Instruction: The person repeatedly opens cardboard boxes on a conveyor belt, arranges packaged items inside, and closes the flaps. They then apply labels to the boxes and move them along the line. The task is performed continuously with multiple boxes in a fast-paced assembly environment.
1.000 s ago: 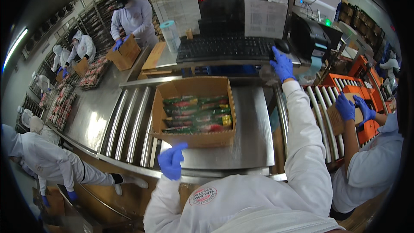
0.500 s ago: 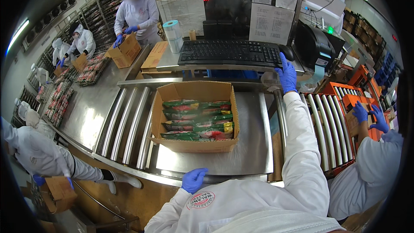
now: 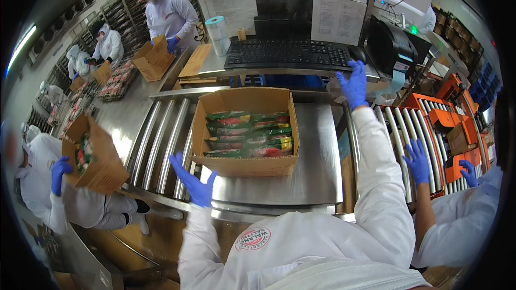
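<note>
An open cardboard box point(image 3: 244, 167) stands on the steel plate in front of me, with several green and red plastic packs point(image 3: 248, 134) lying in rows inside. My left hand point(image 3: 194, 182), in a blue glove, is just left of the box's near corner, fingers spread and holding nothing. My right hand point(image 3: 353, 87), also gloved in blue, hovers before the shelf edge below the black mouse point(image 3: 357, 53). Its fingers are apart and nothing is in them. A black keyboard point(image 3: 287, 55) lies on the shelf to the left of that hand.
Steel rollers point(image 3: 160, 147) run left of the box, and more rollers point(image 3: 400, 134) lie to the right. A co-worker at the left holds another filled box point(image 3: 102, 158). A co-worker's gloved hand point(image 3: 417, 162) reaches over the right rollers. A black label printer point(image 3: 391, 48) stands back right.
My left hand has risen toward the box and spread its fingers. My right hand has drawn back from the mouse. The left co-worker has lifted a filled box to the rollers' edge.
</note>
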